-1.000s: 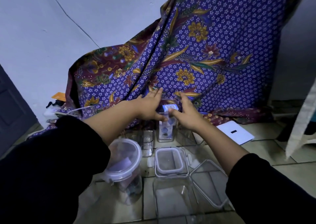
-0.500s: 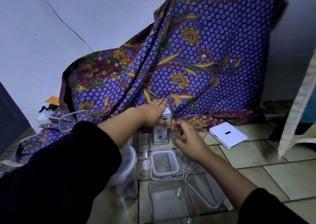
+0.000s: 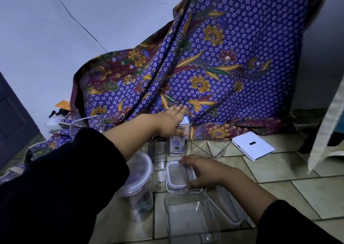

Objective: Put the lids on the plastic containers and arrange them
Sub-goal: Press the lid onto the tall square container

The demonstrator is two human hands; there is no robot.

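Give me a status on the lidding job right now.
Done: the round container wears its lid. In hand: the left hand rests on the tall container, and the right hand grips a square white-rimmed lid. Left: the front rectangular container and the far-left container stand open; nothing looks arranged.

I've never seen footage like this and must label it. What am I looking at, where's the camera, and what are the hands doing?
There is no machine here: a person wears one camera on the head, looking down at their own two hands. On the tiled floor stand clear plastic containers before a patterned cloth, with a white flat box to the right. The left hand lies flat on top of a tall container. The right hand grips a white-rimmed lid nearer, beside a round lidded container.
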